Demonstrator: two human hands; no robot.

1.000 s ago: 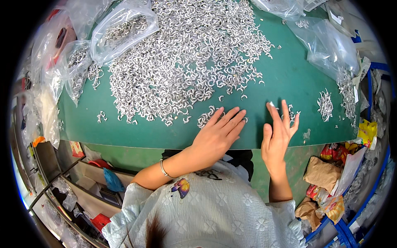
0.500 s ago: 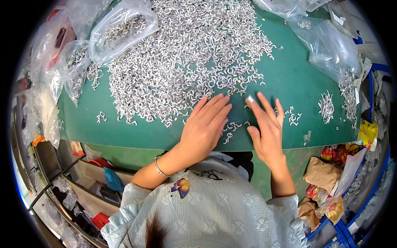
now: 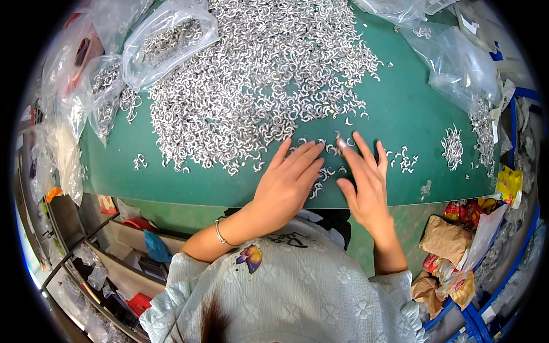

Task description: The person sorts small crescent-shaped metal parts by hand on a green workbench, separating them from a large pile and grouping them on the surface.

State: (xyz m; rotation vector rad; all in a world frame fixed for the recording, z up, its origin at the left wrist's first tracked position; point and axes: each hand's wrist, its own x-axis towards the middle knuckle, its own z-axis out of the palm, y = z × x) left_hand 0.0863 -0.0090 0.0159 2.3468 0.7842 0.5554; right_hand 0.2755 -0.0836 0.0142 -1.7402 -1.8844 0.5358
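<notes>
A large heap of small curved silver metal pieces (image 3: 251,86) covers the far part of a green mat (image 3: 400,114). My left hand (image 3: 286,183) lies flat on the mat at the heap's near edge, fingers spread and touching a few loose pieces. My right hand (image 3: 363,183) rests beside it, palm down, fingers apart over several scattered pieces (image 3: 326,171). Neither hand grips anything. A thin bracelet sits on my left wrist.
Clear plastic bags (image 3: 166,40) holding more silver pieces lie at the far left, another bag (image 3: 457,63) at the far right. Small separate clusters (image 3: 452,146) lie on the mat's right. Crumpled paper and wrappers (image 3: 452,240) pile at lower right; shelves with boxes (image 3: 114,257) at lower left.
Both hands slid forward and left across the mat, from the bare near edge to the heap's fringe, and drew closer together.
</notes>
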